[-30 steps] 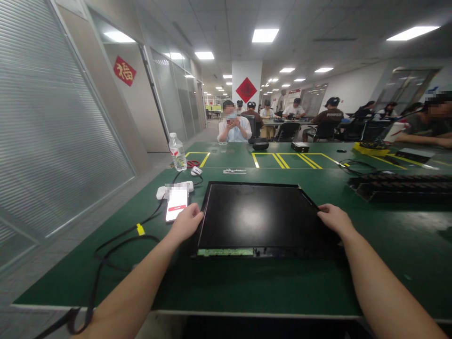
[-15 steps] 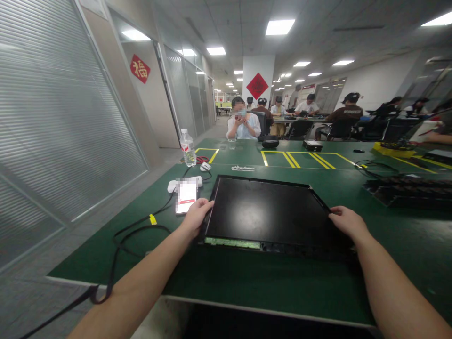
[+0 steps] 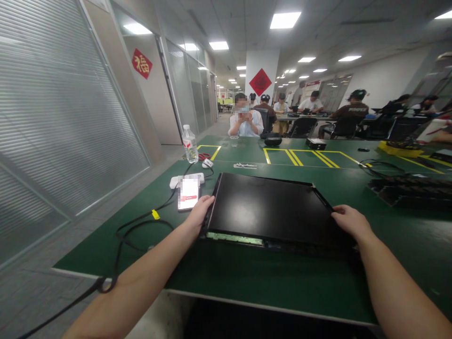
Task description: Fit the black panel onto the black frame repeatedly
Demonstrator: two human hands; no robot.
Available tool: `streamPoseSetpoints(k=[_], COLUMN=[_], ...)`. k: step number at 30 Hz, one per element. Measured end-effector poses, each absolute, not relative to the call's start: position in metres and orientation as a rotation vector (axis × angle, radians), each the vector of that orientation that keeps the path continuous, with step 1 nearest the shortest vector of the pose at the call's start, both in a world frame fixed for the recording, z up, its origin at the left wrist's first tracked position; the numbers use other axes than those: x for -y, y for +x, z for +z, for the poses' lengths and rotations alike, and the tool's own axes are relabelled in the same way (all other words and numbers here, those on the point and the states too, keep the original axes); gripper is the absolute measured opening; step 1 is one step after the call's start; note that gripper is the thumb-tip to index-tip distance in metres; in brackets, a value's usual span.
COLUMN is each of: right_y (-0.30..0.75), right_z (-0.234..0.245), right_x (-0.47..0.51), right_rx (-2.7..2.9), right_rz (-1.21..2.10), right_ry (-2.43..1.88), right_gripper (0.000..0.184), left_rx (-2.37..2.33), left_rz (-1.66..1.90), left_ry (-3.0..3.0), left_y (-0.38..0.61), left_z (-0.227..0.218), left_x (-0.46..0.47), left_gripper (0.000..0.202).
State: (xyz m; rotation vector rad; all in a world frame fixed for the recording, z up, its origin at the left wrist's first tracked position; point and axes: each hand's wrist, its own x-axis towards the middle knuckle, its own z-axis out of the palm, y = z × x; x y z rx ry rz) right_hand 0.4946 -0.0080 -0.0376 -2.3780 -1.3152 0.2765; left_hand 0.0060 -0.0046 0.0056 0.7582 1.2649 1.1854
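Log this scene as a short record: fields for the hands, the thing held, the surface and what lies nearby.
hands: left hand grips the left edge of the black panel; right hand grips its right edge
panel: dark face up, green circuit strip along its near edge
surface: green table
left of panel: phone with lit screen, black cable, water bottle
right of panel: black tray

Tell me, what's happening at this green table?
A person is gripping a flat black panel by its side edges, left hand on the left edge and right hand on the right. The panel sits on the green table, with a strip of circuit board showing along its near edge. A lit phone lies just beside the left hand. Other people sit at tables beyond.
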Motion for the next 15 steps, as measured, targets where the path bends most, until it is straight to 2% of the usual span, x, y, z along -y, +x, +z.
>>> streamPoseSetpoints(k=[4,11,15], right_y=[0.4932,0.4921,0.4919], right_z=[-0.0350,-0.0337,-0.0333], right_x=[0.0082,0.0079,0.0086], right_rx=[1.310,1.337,1.339], right_rz=[0.280,0.289,0.267], right_ry=[-2.398,-2.396,-2.403], right_gripper=[0.037,0.038,0.038], left_rx=[-1.270,-1.272,-1.269], left_rz=[1.202,1.152,1.157], left_ry=[0.728,0.771,0.804], left_y=[0.0083,0.0048,0.0032], left_z=[0.0057,0.0064,0.0091], left_x=[0.0043,0.0104,0.0127], left_gripper=[0.033,0.061,0.068])
